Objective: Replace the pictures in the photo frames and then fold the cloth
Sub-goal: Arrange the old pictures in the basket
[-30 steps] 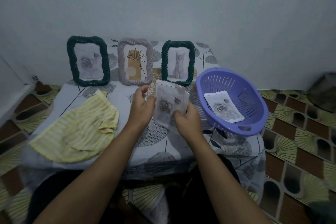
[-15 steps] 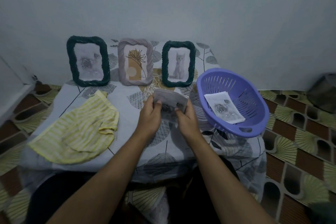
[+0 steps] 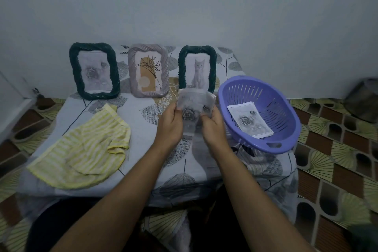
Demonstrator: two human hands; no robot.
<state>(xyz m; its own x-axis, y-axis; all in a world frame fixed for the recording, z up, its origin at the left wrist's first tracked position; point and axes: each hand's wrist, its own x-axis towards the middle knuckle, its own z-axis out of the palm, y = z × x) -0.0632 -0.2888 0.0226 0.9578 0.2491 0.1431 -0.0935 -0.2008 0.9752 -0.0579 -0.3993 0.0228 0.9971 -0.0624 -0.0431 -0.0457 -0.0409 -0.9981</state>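
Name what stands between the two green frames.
The grey frame with a plant drawing, between the left green frame and right green frame, in the head view.

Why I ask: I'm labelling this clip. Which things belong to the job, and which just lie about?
Job: held rose picture, left frame, middle frame, right frame, basket picture, purple basket, yellow cloth.
Lying about: dark object at far right, patterned tablecloth.
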